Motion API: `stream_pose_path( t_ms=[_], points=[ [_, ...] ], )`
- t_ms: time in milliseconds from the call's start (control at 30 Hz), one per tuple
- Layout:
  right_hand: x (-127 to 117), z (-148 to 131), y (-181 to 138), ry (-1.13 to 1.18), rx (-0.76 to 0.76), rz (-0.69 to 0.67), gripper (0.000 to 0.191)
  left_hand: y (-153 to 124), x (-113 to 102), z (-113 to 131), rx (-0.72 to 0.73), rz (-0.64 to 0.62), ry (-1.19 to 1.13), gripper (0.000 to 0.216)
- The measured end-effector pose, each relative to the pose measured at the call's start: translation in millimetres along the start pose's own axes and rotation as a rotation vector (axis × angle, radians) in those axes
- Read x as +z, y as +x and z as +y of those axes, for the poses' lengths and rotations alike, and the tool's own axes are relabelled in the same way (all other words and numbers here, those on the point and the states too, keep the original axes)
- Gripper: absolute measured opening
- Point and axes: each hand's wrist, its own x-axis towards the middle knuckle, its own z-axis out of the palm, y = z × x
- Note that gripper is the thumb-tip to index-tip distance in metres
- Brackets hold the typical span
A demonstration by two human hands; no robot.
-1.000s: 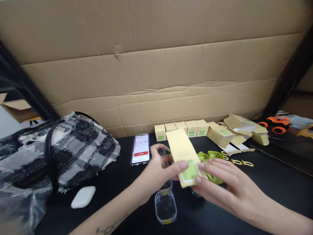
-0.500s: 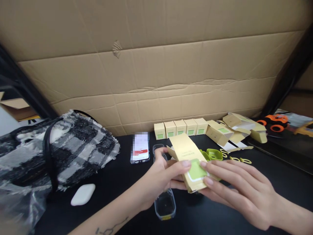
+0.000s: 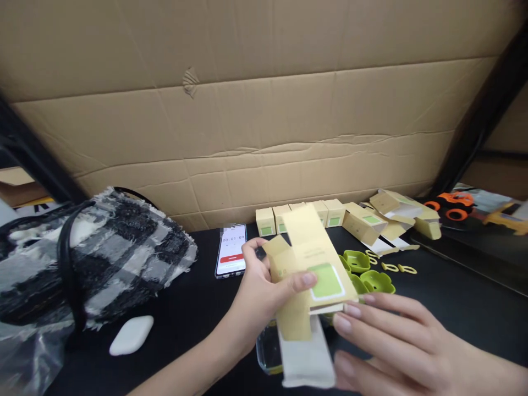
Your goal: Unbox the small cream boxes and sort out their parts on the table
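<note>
My left hand (image 3: 262, 289) is closed round a pale yellow carton (image 3: 313, 247), its thumb beside the green square label. The carton's near end is undone, and a long flap with a pale inner face (image 3: 307, 352) hangs below it. Close to that end is my right hand (image 3: 408, 341), fingers stretched and apart; its fingertips are at the carton's lower right corner, and I cannot tell whether they touch. Behind the carton lie green flower-shaped plastic pieces (image 3: 376, 281) and yellow loops (image 3: 398, 268). A clear plastic container (image 3: 267, 349) is partly hidden under the carton.
Several small yellow boxes (image 3: 264, 221) line the cardboard wall (image 3: 247, 121). Opened cartons (image 3: 365, 224) lie right of them, then an orange toy car (image 3: 456, 204). A phone (image 3: 231, 250) shows a timer. To the left are a checked bag (image 3: 127, 247) and a white rounded object (image 3: 132, 334).
The carton's near end has come undone, and a flap now hangs down. My right hand has drawn back from the label towards the lower right. The view has shifted slightly.
</note>
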Motion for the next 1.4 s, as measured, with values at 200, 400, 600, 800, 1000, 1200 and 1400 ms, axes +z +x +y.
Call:
stream_pose_path(
  t_ms=[200,400,600,800,1000,1200,1400],
  points=[
    [1.4,0.4,21.1,-0.156,-0.162,-0.021,0.028,0.1,2.6,-15.0,0.201,-0.003,0.139,0.064],
    [-5.5,30.3,8.2,-0.106,-0.099,-0.116,0.038,1.3,2.6,-16.0,0.097,-0.078,0.077,0.057],
    [-20.5,128.6,-2.3,-0.253,0.179,0.020,0.028,0.4,-1.0,-2.0,0.107,-0.071,0.073,0.057],
    [-21.2,192.1,-25.8,-0.298,0.288,-0.199,0.033,-6.2,0.4,5.6,0.045,-0.099,0.091,0.037],
    [3.4,213.8,-53.9,-0.321,0.260,-0.350,0.034,-8.3,-0.7,6.7,0.081,-0.138,0.092,0.027],
    [5.2,205.8,-52.3,-0.434,0.329,-0.364,0.031,-12.8,1.6,8.0,0.095,-0.114,0.099,0.024],
    [10.2,200.2,-56.1,-0.431,0.327,-0.435,0.041,-13.7,2.5,11.5,0.087,-0.117,0.136,0.024]
  ],
)
